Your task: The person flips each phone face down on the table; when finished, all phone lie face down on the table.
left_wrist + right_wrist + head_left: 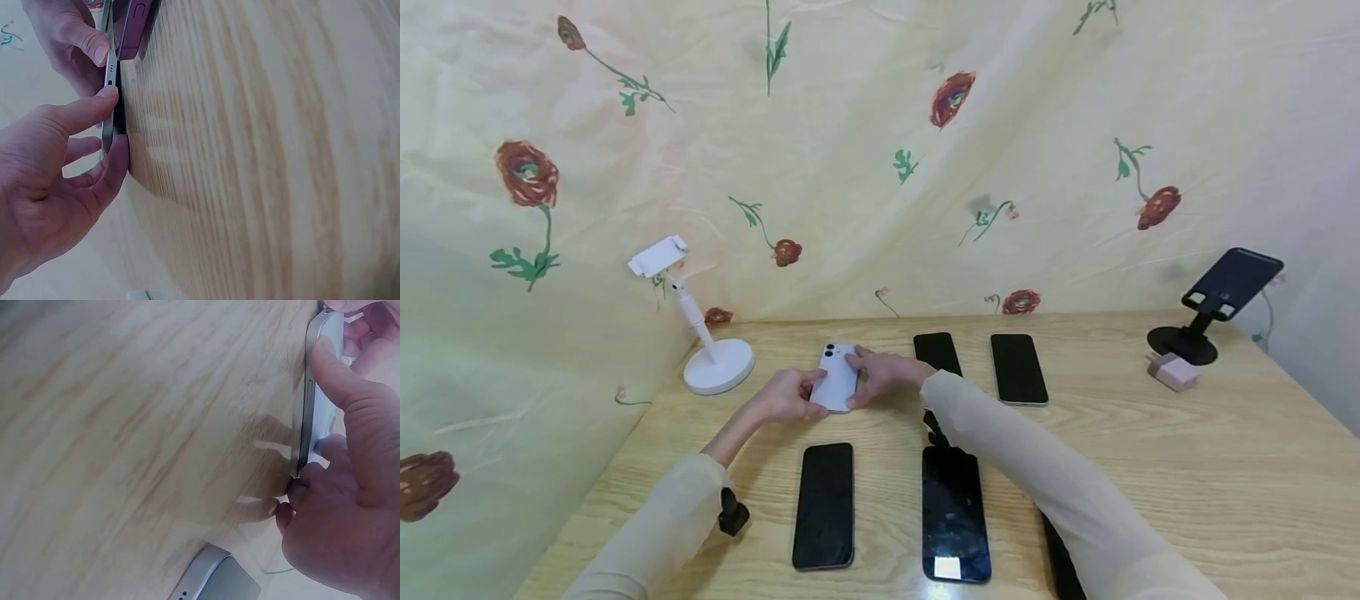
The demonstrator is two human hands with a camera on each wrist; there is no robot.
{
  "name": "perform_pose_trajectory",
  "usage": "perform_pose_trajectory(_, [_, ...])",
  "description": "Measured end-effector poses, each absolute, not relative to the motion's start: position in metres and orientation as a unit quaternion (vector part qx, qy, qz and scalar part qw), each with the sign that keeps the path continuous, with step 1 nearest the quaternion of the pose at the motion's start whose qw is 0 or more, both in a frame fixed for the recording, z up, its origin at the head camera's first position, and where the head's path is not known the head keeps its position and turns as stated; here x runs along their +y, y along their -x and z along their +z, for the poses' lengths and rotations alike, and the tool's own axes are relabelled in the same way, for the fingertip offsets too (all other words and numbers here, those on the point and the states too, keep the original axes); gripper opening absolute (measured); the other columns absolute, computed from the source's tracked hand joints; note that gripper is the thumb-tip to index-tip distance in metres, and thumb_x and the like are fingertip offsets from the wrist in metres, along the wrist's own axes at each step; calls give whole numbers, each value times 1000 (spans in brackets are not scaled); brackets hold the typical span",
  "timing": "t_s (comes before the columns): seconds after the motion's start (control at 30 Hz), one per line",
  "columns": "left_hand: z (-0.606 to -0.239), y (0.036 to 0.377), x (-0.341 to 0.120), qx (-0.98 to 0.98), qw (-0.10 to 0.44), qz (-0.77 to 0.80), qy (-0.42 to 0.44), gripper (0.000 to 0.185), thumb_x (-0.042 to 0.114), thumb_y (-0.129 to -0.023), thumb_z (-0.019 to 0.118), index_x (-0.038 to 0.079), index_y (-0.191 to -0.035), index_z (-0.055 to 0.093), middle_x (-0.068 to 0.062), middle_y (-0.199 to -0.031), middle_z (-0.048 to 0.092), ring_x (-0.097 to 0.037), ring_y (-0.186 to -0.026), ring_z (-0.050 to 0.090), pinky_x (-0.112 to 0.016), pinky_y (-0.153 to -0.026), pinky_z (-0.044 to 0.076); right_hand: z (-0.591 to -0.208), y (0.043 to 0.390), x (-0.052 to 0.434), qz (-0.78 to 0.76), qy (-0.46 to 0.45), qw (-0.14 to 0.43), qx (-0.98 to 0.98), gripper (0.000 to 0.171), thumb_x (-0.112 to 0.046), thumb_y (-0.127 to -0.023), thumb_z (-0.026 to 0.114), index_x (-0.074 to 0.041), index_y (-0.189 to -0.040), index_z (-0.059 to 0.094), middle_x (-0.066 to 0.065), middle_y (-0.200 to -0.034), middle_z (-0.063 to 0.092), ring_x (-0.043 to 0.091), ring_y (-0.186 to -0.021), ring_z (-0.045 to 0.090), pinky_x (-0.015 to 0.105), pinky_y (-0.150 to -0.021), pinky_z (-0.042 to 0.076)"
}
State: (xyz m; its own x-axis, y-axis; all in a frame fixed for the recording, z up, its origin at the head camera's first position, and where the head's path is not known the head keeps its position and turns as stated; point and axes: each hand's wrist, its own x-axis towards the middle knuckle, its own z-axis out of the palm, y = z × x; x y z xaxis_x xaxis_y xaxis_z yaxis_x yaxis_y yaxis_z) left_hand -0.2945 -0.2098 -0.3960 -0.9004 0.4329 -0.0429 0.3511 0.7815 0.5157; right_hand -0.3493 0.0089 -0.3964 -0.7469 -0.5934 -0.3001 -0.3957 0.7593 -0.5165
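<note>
Pale phone (835, 387) between left hand (784, 395) and right hand (886, 373), fingers of both clamped on its edges

Lt wood-grain tbl (1180, 450) in frnt of cream bkdrop (850, 150) w/ red flwrs (527, 172) & grn leaves (523, 262).

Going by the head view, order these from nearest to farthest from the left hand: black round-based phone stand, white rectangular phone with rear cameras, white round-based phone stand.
1. White rectangular phone: in the grip of the left hand, just right of it.
2. White round-based phone stand: left and slightly behind.
3. Black round-based phone stand: far right.
</note>
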Motion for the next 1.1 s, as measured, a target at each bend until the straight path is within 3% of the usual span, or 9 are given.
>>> perform_pose_trajectory(0.4, [-399,295,-209,937,101,250,-221,69,14,-88,79,-12,-143,45,-1,-69,53,-12,-60,45,-26,-57,37,-393,348,13,-222,276,233,906,93,-44,-87,76,-14,-160,26,10,-166,9,32,-149,13,48,-117,15])
perform_pose_trajectory(0.6, [-397,289,-207,937,100,268,-198,71,23,-92,74,-16,-142,42,-7,-80,64,-14,-66,55,-29,-60,46,-375,348,51,-213,342,171,899,80,-34,-93,73,0,-154,34,20,-154,38,36,-138,40,45,-110,34])
perform_pose_trajectory(0.77, [-385,286,-193,953,1,252,-168,58,24,-94,70,-14,-135,53,-6,-83,70,-15,-65,61,-33,-62,50,-351,359,109,-240,367,127,890,62,-13,-94,71,16,-141,43,31,-136,53,41,-121,56,46,-99,46])
perform_pose_trajectory(0.87, [-378,285,-171,951,-26,239,-193,54,22,-94,70,-12,-134,55,-7,-83,72,-15,-67,64,-35,-66,53,-346,363,142,-216,341,117,907,64,-9,-90,74,15,-141,44,31,-138,51,43,-125,52,49,-101,43])
perform_pose_trajectory(1.1, [-379,288,-108,946,57,212,-240,77,30,-92,74,-8,-149,38,-22,-123,65,-25,-76,64,-34,-65,50,-358,365,176,-115,299,162,933,96,-27,-82,85,-1,-156,29,25,-158,27,46,-141,27,57,-109,29])
